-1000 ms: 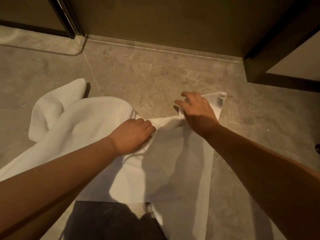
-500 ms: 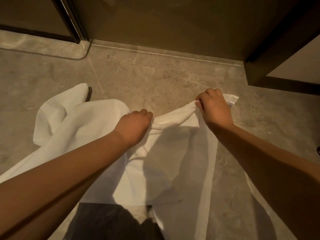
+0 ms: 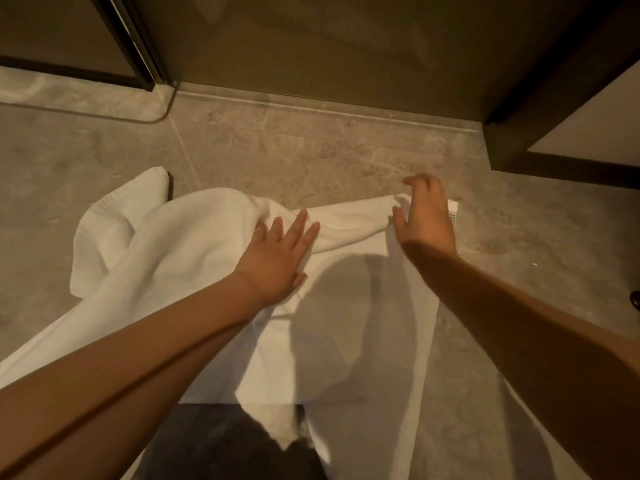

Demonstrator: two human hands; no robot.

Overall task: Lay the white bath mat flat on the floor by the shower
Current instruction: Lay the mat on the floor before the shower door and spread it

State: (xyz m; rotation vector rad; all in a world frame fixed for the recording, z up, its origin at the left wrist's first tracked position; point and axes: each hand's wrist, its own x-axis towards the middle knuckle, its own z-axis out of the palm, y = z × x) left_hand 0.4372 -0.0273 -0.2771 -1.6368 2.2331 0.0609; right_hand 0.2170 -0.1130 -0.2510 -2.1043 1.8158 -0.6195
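Note:
The white bath mat (image 3: 194, 244) lies crumpled on the grey stone floor in front of the glass shower door (image 3: 311, 46). Its left part is bunched up, and a rolled fold runs along its far edge between my hands. My left hand (image 3: 277, 258) rests flat on the mat near the middle, fingers spread and holding nothing. My right hand (image 3: 427, 220) sits over the mat's far right corner with its fingers loosened and apart, beside a small label (image 3: 453, 213). The near end of the mat hangs toward my legs.
The shower's dark frame (image 3: 135, 53) and low threshold (image 3: 311, 109) run across the top. A dark-framed panel (image 3: 554, 140) stands at the right. Bare stone floor (image 3: 311, 161) lies between mat and threshold. A small dark object (image 3: 635, 299) is at the right edge.
Both hands have gone from gripping the mat's far edge to open. The left now lies flat, and the right corner has been drawn further right, stretching the far edge.

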